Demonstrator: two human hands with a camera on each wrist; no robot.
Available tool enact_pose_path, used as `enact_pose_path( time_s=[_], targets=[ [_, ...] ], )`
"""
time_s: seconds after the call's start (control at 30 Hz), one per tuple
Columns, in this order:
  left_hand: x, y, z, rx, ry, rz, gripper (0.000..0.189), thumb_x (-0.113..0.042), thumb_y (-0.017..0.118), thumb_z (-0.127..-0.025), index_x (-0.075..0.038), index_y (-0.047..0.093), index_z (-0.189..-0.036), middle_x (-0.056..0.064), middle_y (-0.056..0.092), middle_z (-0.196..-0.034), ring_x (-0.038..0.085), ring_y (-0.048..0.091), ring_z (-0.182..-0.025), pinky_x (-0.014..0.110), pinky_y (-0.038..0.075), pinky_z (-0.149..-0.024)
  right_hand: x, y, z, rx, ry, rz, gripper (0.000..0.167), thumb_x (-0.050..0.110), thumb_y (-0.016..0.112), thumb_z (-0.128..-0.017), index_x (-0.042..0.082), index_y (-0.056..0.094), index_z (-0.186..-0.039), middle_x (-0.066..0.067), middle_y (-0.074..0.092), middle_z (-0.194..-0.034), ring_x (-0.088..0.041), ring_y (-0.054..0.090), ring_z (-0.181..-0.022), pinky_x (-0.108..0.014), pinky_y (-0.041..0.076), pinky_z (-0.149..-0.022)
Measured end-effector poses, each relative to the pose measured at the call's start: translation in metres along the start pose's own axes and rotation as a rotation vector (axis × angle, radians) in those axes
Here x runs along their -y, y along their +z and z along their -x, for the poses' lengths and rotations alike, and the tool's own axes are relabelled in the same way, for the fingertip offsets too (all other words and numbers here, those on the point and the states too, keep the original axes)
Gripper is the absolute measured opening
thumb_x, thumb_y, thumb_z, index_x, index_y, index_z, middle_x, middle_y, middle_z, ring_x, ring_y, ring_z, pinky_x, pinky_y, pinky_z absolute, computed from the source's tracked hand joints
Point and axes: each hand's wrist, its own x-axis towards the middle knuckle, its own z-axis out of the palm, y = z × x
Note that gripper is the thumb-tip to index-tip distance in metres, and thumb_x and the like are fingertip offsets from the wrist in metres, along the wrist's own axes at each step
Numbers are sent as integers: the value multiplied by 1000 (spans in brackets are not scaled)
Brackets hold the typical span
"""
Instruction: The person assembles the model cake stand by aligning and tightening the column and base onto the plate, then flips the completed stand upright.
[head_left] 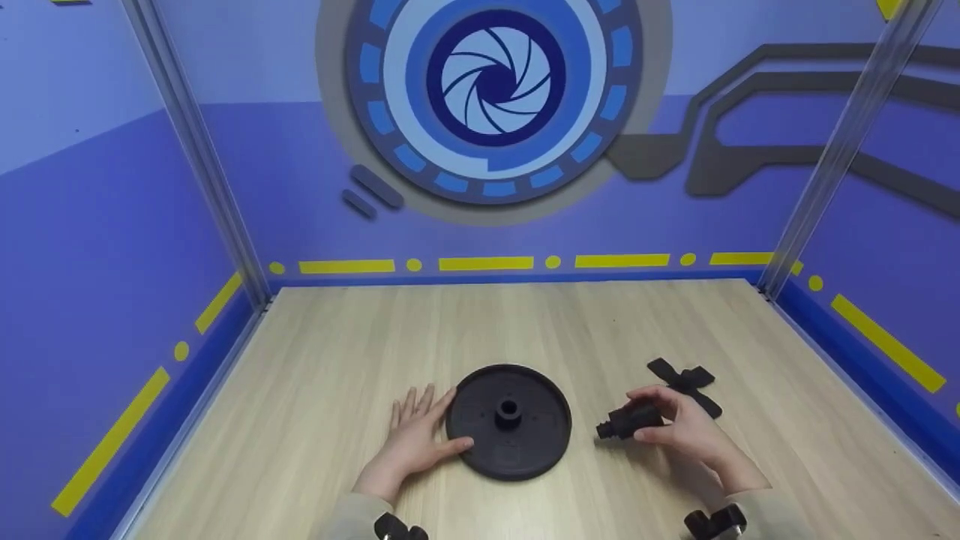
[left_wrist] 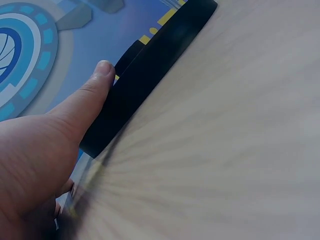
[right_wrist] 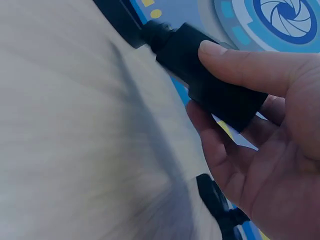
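Note:
In the head view a round black base (head_left: 536,442) with a raised rim and a hollow central post (head_left: 508,411) lies on the table. My left hand (head_left: 416,439) rests against its left side, fingers spread and fairly straight, thumb touching the rim. The left wrist view shows that thumb (left_wrist: 87,100) along the base's outer wall (left_wrist: 145,80). To the right, my right hand (head_left: 686,427) pinches a stepped black cylinder (right_wrist: 215,85) between thumb and fingers. The cylinder's narrow threaded end (head_left: 604,430) points left toward the base, held apart from it.
Just behind my right hand lies a black cross-shaped piece (head_left: 682,377) with several flat arms, partly hidden by the hand. Printed blue-purple panels (head_left: 285,187) with metal corner posts (head_left: 202,165) enclose the wooden table (head_left: 337,352) at the back and sides.

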Motion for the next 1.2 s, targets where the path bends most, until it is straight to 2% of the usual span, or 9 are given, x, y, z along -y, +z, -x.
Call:
enact_pose_path(
  time_s=[0.1,0.27,0.37,0.5,0.7,1.0,1.2],
  targets=[
    [0,0,0,0,-3,-1,97,-67,71,-85,-20,35,-161,27,21,-169,54,6,-157,72,-2,-126,5,1,-2,-12,-3,-6,62,7,85,-81,-4,58,-135,-28,65,-132,6,61,-112,-10,46,-94],
    [0,1,1,-12,8,-2,98,-67,72,-84,-19,36,-161,28,22,-168,56,8,-156,73,-1,-126,13,3,-8,-47,54,-60,68,5,84,-81,-5,50,-138,-34,58,-138,7,61,-110,-19,55,-83],
    [0,0,2,-17,12,-2,98,-68,71,-84,-18,36,-161,28,22,-168,56,8,-156,73,0,-126,19,6,-12,-85,104,-81,65,6,85,-81,-5,49,-134,-30,60,-139,2,61,-116,-19,54,-87],
    [1,-1,2,-11,5,3,98,-68,71,-84,-19,35,-161,27,21,-169,54,7,-157,71,-1,-127,24,10,-16,-123,124,-62,58,10,86,-82,1,54,-130,-18,67,-134,-4,63,-117,-21,52,-93],
    [1,-1,2,-12,4,5,97,-67,71,-85,-19,35,-161,27,21,-169,54,7,-157,71,-1,-127,29,17,-26,-143,70,-63,59,13,84,-85,6,58,-137,-15,66,-137,-1,64,-110,-23,52,-93],
    [2,1,1,-13,18,-6,98,-70,70,-84,-20,36,-161,28,22,-168,55,9,-157,72,0,-126,41,39,-49,-159,17,-166,58,12,80,-89,9,58,-143,-10,68,-134,-1,67,-114,-20,54,-97],
    [3,1,1,-15,15,-13,99,-72,68,-83,-20,36,-161,27,22,-168,54,9,-157,72,0,-126,53,55,-66,-139,-9,-270,61,8,78,-90,6,55,-146,-4,72,-126,-7,70,-109,-22,58,-89]
  ],
)
